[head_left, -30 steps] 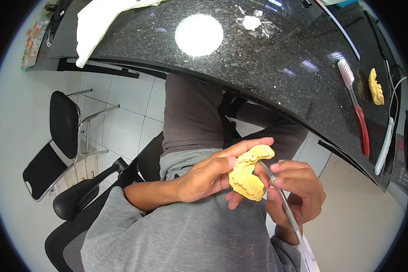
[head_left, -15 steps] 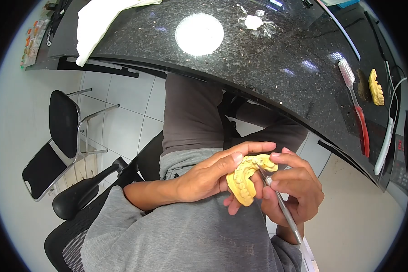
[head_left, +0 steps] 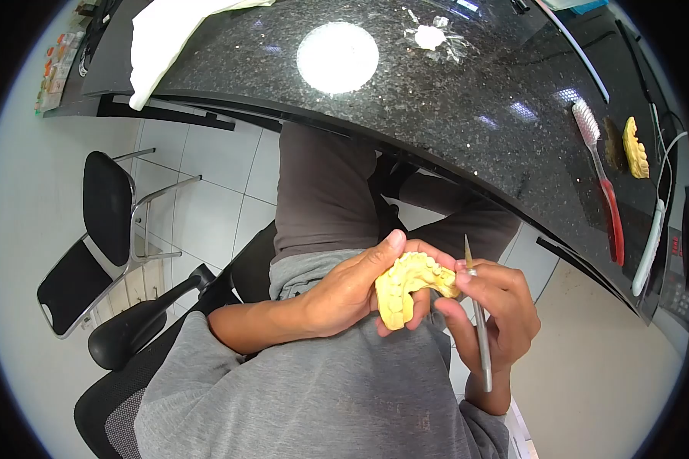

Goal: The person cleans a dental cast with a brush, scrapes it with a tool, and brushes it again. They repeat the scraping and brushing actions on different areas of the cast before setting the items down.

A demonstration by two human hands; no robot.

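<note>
While I sit at the dark speckled surface (head_left: 452, 107), both of my hands are over my lap, below the edge of that surface.

Yellow dental casts: two.
- The held cast (head_left: 407, 284) is in my left hand (head_left: 343, 294). That hand is closed around it, with the thumb along the top and the fingers curled beneath. The teeth of the cast face up.
- The second cast (head_left: 634, 147) lies on the surface at the far right, well apart from both hands.

Instruments: one. The metal instrument (head_left: 479, 333) is gripped pen-fashion in my right hand (head_left: 494, 314), between thumb and fingers. Its pointed tip stands up above the fingers, just beside the right end of the held cast. I cannot tell whether the tip touches the cast. The handle runs down past the palm toward my wrist.

Other items on the surface, one of each:
- A toothbrush (head_left: 601, 180) with white bristles and a red handle lies just beside the second cast.
- A white handpiece (head_left: 651, 245) with its cable lies near the right edge.
- A white cloth (head_left: 168, 34) hangs over the far left edge.
- A small white lump (head_left: 430, 37) sits on the far side.

On the tiled floor to my left stands one black chair (head_left: 103, 229) with a metal frame.
</note>
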